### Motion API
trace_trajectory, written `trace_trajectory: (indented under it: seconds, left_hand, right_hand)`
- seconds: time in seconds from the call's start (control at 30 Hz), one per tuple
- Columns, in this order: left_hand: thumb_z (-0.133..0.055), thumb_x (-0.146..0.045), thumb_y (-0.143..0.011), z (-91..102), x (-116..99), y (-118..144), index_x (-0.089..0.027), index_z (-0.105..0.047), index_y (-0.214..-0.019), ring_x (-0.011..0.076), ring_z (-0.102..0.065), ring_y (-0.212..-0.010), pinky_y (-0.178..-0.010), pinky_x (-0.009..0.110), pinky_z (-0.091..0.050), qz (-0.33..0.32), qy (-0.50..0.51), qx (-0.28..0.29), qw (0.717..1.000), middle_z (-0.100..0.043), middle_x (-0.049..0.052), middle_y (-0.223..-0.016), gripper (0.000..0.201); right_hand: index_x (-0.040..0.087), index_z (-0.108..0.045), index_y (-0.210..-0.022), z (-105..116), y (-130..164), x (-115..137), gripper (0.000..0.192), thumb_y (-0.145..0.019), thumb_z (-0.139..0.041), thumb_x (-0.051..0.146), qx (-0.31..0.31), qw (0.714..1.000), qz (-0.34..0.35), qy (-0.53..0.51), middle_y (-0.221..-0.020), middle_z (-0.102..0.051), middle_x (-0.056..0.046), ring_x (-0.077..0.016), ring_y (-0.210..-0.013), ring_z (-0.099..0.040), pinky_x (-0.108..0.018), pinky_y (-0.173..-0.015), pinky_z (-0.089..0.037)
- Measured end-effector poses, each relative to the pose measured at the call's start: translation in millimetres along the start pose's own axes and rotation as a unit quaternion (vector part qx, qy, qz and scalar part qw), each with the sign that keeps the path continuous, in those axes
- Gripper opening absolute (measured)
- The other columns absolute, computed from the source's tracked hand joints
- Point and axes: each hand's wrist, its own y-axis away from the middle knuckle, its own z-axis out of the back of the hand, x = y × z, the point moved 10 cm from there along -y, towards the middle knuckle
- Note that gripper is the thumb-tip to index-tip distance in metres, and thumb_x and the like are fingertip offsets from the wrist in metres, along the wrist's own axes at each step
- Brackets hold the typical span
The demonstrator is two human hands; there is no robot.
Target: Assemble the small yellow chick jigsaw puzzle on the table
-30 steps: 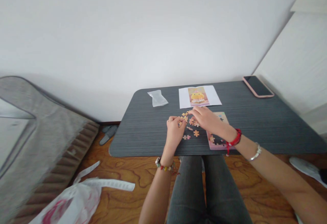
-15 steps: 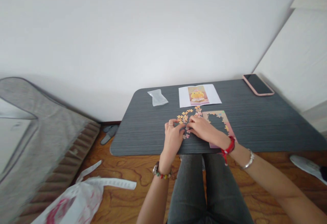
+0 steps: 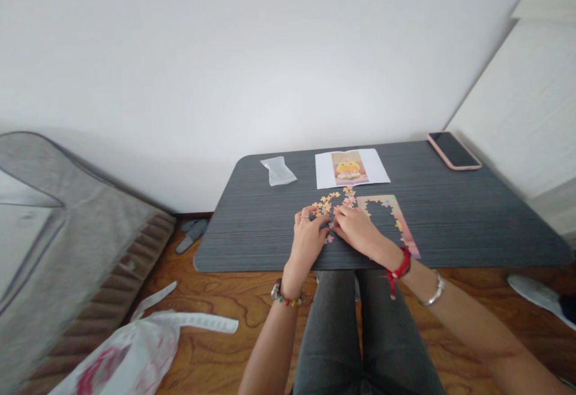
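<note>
Sorting step rn: left hand (image 3: 308, 238) & right hand (image 3: 357, 229) rest curled on loose puzzle pieces (image 3: 327, 205) beside the frame (image 3: 396, 218); can't tell if either grips one. Next prob needs pinching one piece.

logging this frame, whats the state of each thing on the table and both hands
left hand: on the table, fingertips among the loose puzzle pieces
right hand: on the table, touching pieces; grip unclear
loose puzzle pieces: scattered, unjoined
puzzle frame: flat, border assembled, middle open
reference picture: flat, face up
phone: flat, screen dark
plastic bag: lying crumpled
</note>
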Motion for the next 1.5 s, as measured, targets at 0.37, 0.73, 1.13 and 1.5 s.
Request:
trace_trajectory:
  seconds: [0.37, 0.73, 1.13, 1.5]
  left_hand:
    - [-0.065, -0.010, -0.070, -4.4, 2.2, -3.6, -0.018, -0.066, -0.069, 0.0277, -0.043, -0.108, -0.094, 0.047, -0.040, 0.006, -0.001, -0.005, 1.000, -0.048, 0.009, -0.112, 0.009]
    - [-0.058, -0.010, -0.076, 8.0, -6.9, -1.0, -0.018, -0.063, -0.073, 0.0261, -0.043, -0.108, -0.097, 0.045, -0.038, -0.048, -0.018, -0.039, 0.998, -0.048, 0.010, -0.111, 0.010]
    - [-0.054, -0.012, -0.081, 31.7, -39.8, 4.4, -0.019, -0.059, -0.080, 0.0222, -0.046, -0.106, -0.094, 0.042, -0.041, -0.112, 0.034, -0.079, 0.990, -0.049, 0.008, -0.109, 0.009]
    - [-0.056, -0.022, -0.082, 10.6, -31.1, 11.6, -0.016, -0.064, -0.075, 0.0204, -0.056, -0.095, -0.077, 0.033, -0.049, 0.061, 0.244, -0.044, 0.967, -0.057, 0.008, -0.098, 0.012]
  right_hand:
    - [0.014, -0.059, -0.088, 3.7, 4.2, -9.6, 0.009, -0.085, -0.054, 0.021, -0.033, 0.999, 0.011, -0.035, -0.094, -0.057, -0.009, -0.0207, -0.091, -0.054, -0.030, -0.077, -0.041]
    - [0.013, -0.059, -0.086, 11.5, 5.8, -4.7, 0.013, -0.087, -0.050, 0.022, -0.057, 0.996, 0.042, -0.049, -0.093, -0.057, -0.011, -0.0213, -0.090, -0.054, -0.033, -0.081, -0.043]
    - [0.018, -0.060, -0.084, 46.7, 38.7, -14.4, 0.009, -0.084, -0.056, 0.026, -0.183, 0.969, 0.065, -0.151, -0.092, -0.059, -0.008, -0.0219, -0.091, -0.056, -0.037, -0.081, -0.046]
    - [0.016, -0.061, -0.078, 75.7, 68.6, -4.3, 0.016, -0.086, -0.053, 0.027, -0.290, 0.957, -0.013, -0.013, -0.077, -0.059, -0.006, -0.0184, -0.072, -0.053, -0.031, -0.067, -0.037]
